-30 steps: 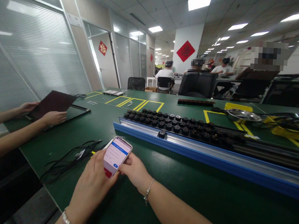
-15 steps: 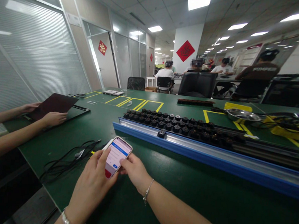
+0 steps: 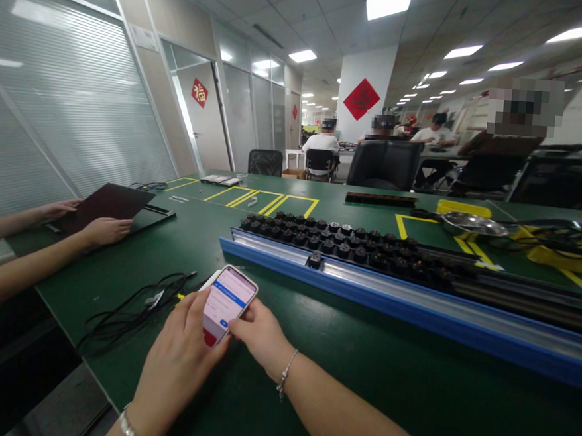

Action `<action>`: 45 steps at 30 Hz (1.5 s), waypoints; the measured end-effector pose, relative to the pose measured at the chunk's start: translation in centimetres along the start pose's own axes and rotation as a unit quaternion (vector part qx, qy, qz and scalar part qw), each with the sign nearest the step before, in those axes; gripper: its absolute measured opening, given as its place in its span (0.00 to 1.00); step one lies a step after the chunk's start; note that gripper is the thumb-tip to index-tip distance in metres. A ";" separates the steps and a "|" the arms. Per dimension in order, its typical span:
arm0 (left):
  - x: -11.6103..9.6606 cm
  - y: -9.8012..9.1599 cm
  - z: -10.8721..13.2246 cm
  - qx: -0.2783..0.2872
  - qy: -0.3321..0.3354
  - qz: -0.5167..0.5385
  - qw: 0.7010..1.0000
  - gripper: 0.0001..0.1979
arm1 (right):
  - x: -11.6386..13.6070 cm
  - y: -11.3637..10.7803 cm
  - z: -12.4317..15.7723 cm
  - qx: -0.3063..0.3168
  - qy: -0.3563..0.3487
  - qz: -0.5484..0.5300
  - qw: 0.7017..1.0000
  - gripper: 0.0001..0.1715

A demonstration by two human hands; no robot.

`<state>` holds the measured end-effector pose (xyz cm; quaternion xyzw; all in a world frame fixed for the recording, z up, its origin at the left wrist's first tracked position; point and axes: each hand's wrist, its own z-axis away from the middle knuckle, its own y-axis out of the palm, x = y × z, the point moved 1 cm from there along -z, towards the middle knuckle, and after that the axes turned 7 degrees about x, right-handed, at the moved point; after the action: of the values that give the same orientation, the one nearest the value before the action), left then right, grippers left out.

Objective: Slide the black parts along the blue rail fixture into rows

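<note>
A smartphone [image 3: 228, 301] with a lit screen and a pale case is held tilted above the green table [image 3: 359, 389]. My left hand [image 3: 182, 350] grips its left and lower side, fingers lying over the edge. Around the right side my right hand [image 3: 258, 328] is closed, its thumb on the screen near a blue button. Part of a white object [image 3: 210, 280] shows behind the phone; I cannot make out what it is. Black cables [image 3: 130, 310] lie coiled left of my left hand.
A long blue-edged metal rail [image 3: 390, 298] crosses the right side, with rows of black sockets [image 3: 339, 238] behind it. At left, a co-worker's hands [image 3: 105, 230] hold a dark panel [image 3: 115, 209]. A metal bowl [image 3: 474, 224] sits at far right by yellow tape and cables.
My right thumb has shifted slightly left and down across the phone's screen. The co-worker's dark panel has moved very slightly. The phone stays in both my hands.
</note>
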<state>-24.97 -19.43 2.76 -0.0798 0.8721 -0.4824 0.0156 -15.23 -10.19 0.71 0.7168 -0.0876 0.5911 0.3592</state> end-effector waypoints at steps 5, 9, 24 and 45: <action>0.0 0.2 0.2 -0.004 0.004 -0.005 1.000 0.32 | -1.6 -0.1 -0.6 -0.019 -0.033 0.005 0.999 0.26; -0.1 0.3 0.1 0.002 -0.002 -0.004 1.000 0.32 | -1.9 -0.7 -0.7 -0.017 -0.034 0.029 0.999 0.24; 0.8 0.3 0.2 0.036 -0.049 0.015 0.998 0.36 | 6.1 -11.6 0.7 -0.296 -0.188 0.648 0.676 0.19; 4.4 2.5 -2.8 0.195 -0.145 0.029 0.970 0.37 | 5.5 -14.0 1.1 -0.257 -0.067 0.805 0.531 0.26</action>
<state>-29.94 -16.49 2.38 -0.1191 0.7514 -0.6259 0.1713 -5.07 0.97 -0.06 0.2573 -0.7991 0.5328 -0.1065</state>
